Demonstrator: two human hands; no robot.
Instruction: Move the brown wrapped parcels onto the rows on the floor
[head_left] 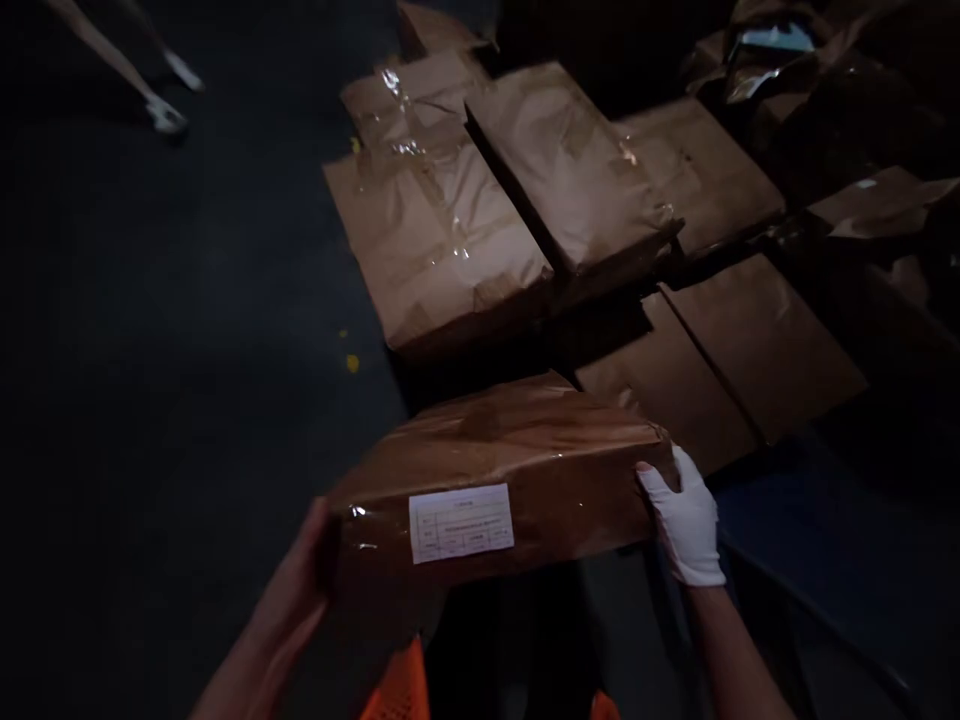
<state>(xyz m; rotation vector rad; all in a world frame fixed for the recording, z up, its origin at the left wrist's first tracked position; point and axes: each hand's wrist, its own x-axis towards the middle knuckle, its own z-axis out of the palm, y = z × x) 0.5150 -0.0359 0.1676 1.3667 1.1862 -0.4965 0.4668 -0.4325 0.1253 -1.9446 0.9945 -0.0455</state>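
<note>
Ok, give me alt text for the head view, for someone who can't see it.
Two hands hold a brown paper-wrapped parcel with a white label facing the camera: the bare left hand at its left end, the white-gloved right hand at its right. Beyond it, similar taped parcels lie stacked side by side in a dim space with a dark floor.

Held up in front, between both hands: a wrapped parcel (499, 480), left hand (304, 585) at its left end, right hand (686, 520) at its right end. Beyond it, on the floor (172, 350), a spread of more parcels (442, 240) (some stacked, one tilted across its neighbours). Bare floor to the left; further parcels (757, 350) behind and right.
</note>
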